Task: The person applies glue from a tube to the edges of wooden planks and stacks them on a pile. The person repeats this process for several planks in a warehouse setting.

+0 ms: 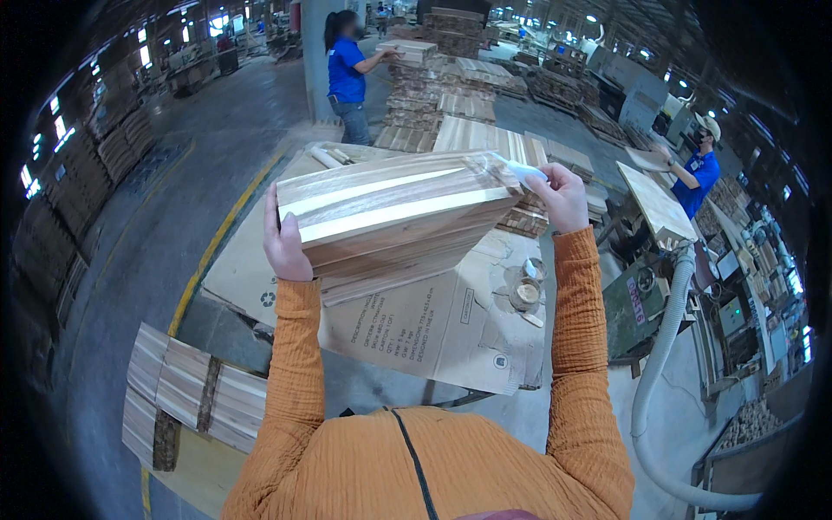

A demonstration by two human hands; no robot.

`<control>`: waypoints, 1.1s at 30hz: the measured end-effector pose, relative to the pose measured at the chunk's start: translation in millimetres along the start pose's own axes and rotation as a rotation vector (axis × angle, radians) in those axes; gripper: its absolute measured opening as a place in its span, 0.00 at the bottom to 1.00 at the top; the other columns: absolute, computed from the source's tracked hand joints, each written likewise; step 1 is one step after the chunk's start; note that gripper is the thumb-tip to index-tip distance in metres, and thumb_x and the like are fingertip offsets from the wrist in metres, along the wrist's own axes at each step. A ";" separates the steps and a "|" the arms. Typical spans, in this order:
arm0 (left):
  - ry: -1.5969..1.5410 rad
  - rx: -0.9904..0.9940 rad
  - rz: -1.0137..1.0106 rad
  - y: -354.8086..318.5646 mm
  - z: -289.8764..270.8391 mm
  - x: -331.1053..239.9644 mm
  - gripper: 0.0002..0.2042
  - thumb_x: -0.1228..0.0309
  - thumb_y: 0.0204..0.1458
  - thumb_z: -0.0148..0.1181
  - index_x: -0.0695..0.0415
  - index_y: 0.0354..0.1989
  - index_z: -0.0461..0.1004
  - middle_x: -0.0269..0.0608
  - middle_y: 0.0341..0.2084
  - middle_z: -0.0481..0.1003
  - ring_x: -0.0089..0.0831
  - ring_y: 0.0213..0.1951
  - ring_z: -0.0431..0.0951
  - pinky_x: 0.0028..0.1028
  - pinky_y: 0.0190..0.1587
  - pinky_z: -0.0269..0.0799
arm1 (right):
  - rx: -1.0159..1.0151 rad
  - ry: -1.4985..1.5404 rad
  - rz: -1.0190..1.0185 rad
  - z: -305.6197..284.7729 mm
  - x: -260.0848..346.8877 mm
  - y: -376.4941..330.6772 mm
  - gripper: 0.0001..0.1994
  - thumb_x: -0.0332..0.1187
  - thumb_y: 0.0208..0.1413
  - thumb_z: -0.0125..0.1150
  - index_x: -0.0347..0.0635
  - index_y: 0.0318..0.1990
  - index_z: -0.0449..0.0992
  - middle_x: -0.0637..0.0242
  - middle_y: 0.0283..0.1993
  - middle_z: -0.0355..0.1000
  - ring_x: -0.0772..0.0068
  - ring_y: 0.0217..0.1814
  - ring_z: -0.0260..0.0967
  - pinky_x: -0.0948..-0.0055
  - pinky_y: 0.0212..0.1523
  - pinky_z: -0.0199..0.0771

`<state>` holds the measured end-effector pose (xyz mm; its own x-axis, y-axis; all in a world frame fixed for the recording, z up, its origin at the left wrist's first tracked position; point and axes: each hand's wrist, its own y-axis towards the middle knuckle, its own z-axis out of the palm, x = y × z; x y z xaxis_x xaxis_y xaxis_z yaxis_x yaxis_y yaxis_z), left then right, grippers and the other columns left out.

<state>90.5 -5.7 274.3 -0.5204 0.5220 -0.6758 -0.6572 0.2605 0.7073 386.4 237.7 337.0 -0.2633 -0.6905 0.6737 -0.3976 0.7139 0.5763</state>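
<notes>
A thick striped wooden board (390, 195) is tilted up in front of me above the cardboard. My left hand (288, 247) grips its left end, thumb on the near edge and fingers behind. At the far right corner, my right hand (563, 195) is closed around a pale-handled tool (523, 171) that looks like a putty knife. Its tip reaches the board's top face, though glare blurs the blade. Beneath the held board lies another wooden board (373, 282), partly covered by it. A small round tub (525, 293) sits on the cardboard below my right hand.
Flattened cardboard (433, 334) covers the work surface. More striped boards (186, 381) lie at lower left. Stacked boards (468, 134) stand beyond the table. A grey hose (646, 399) curves down on the right. Two people in blue shirts handle boards, one far ahead (347, 74), one right (698, 173).
</notes>
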 end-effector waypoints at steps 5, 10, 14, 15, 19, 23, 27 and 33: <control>-0.026 0.005 -0.024 0.7 1.9 0.7 0.27 0.65 0.50 0.37 0.71 0.57 0.56 0.53 0.53 0.62 0.36 0.54 0.63 0.28 0.57 0.53 | -0.035 -0.110 -0.034 -4.6 -6.5 -2.0 0.14 0.40 0.41 0.63 0.39 0.32 0.77 0.68 0.22 0.66 0.77 0.25 0.60 0.77 0.26 0.60; 0.068 -0.008 0.017 -0.9 1.5 -0.9 0.28 0.65 0.49 0.37 0.70 0.57 0.56 0.52 0.52 0.63 0.35 0.53 0.64 0.28 0.57 0.54 | -0.025 -0.163 -0.113 -1.8 5.3 1.8 0.14 0.40 0.40 0.63 0.38 0.30 0.76 0.65 0.24 0.67 0.72 0.28 0.61 0.74 0.31 0.61; 0.001 0.017 -0.019 -1.9 -1.8 2.5 0.28 0.65 0.49 0.37 0.71 0.58 0.55 0.54 0.53 0.62 0.37 0.55 0.62 0.28 0.57 0.53 | -0.038 -0.158 -0.154 -2.4 10.3 1.0 0.14 0.40 0.40 0.62 0.38 0.28 0.75 0.65 0.24 0.68 0.70 0.30 0.62 0.73 0.34 0.62; -0.018 0.027 -0.022 -0.7 -2.9 2.6 0.28 0.65 0.49 0.38 0.72 0.58 0.54 0.56 0.55 0.60 0.38 0.57 0.59 0.29 0.59 0.51 | -0.038 -0.155 -0.158 -3.6 10.2 1.8 0.14 0.40 0.40 0.62 0.38 0.28 0.75 0.65 0.24 0.68 0.70 0.31 0.62 0.73 0.34 0.62; 0.006 0.004 -0.022 -2.0 4.4 -5.9 0.28 0.65 0.49 0.37 0.71 0.57 0.56 0.53 0.50 0.65 0.35 0.51 0.66 0.27 0.55 0.57 | -0.039 -0.135 -0.167 -5.2 10.2 2.4 0.13 0.40 0.40 0.62 0.37 0.28 0.75 0.65 0.24 0.68 0.70 0.31 0.63 0.73 0.34 0.63; -0.010 0.008 -0.027 -0.8 0.3 -0.7 0.28 0.65 0.49 0.37 0.71 0.57 0.56 0.53 0.50 0.65 0.35 0.51 0.65 0.27 0.55 0.56 | -0.022 -0.123 -0.169 -4.1 17.6 2.6 0.13 0.39 0.40 0.61 0.37 0.28 0.76 0.65 0.23 0.68 0.71 0.30 0.64 0.73 0.34 0.63; 0.012 0.004 -0.008 -1.2 2.3 -2.0 0.28 0.65 0.49 0.37 0.71 0.57 0.56 0.53 0.50 0.65 0.35 0.52 0.65 0.27 0.55 0.56 | -0.032 -0.126 -0.191 -5.0 17.8 3.5 0.13 0.39 0.40 0.61 0.37 0.28 0.76 0.64 0.23 0.68 0.70 0.30 0.63 0.72 0.33 0.63; -0.023 0.009 -0.014 -0.4 0.1 1.2 0.28 0.66 0.49 0.38 0.72 0.57 0.55 0.56 0.54 0.60 0.38 0.57 0.59 0.28 0.59 0.50 | -0.038 -0.203 -0.243 -6.3 18.5 5.7 0.13 0.39 0.40 0.60 0.37 0.28 0.76 0.63 0.24 0.69 0.67 0.30 0.63 0.70 0.34 0.63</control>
<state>90.2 -5.1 273.3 -0.4983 0.5370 -0.6807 -0.6592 0.2753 0.6997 384.8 229.7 355.7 -0.3364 -0.8476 0.4104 -0.4382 0.5266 0.7285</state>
